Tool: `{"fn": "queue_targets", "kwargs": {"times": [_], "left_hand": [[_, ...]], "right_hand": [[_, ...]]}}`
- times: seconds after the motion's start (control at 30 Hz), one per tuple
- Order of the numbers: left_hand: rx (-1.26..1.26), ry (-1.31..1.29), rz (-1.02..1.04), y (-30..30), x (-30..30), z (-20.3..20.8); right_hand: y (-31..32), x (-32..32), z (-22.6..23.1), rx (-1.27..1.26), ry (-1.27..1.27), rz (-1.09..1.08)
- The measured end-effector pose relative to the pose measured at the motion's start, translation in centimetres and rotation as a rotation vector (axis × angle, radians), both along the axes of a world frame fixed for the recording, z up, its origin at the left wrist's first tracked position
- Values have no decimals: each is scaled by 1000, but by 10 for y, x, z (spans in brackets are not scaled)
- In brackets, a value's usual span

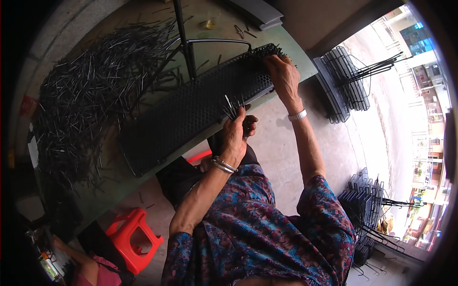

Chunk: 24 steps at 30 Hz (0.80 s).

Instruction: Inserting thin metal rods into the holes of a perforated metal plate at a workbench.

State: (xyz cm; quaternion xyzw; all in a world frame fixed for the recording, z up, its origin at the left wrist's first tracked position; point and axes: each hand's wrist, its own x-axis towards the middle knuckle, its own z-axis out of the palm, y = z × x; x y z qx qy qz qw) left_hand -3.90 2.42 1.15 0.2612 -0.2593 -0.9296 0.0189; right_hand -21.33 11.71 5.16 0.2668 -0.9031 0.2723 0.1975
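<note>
A long black panel (pixel 186 112) full of small round holes lies slantwise across the green table. Short dark rods (pixel 271 49) stand packed in the holes at its far right end. Over those rods my right hand (pixel 285 78) bends down with fingers pinched together; whatever is between the fingertips is hidden. My left hand (pixel 234 136) is closed around a small bundle of thin rods (pixel 231 106), their ends sticking up past the thumb beside the panel's near edge. A large heap of loose dark rods (pixel 95 81) covers the table's left side.
Behind the panel, a black metal stand (pixel 187 45) rises from the table (pixel 298 57). A glass of yellowish liquid (pixel 210 23) sits at the back. Black wire racks (pixel 341 83) are stacked on the right. A red stool (pixel 133 240) and another person's arm (pixel 78 257) appear lower left.
</note>
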Motion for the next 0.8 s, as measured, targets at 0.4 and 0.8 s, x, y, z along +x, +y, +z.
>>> {"fn": "queue_targets", "kwargs": {"times": [0.4, 0.8], "left_hand": [[-43, 11, -47, -1, 4, 6], [-47, 47, -86, -6, 3, 10]], "right_hand": [[0, 0, 3, 60, -4, -126], [9, 36, 13, -22, -391, 14]]}}
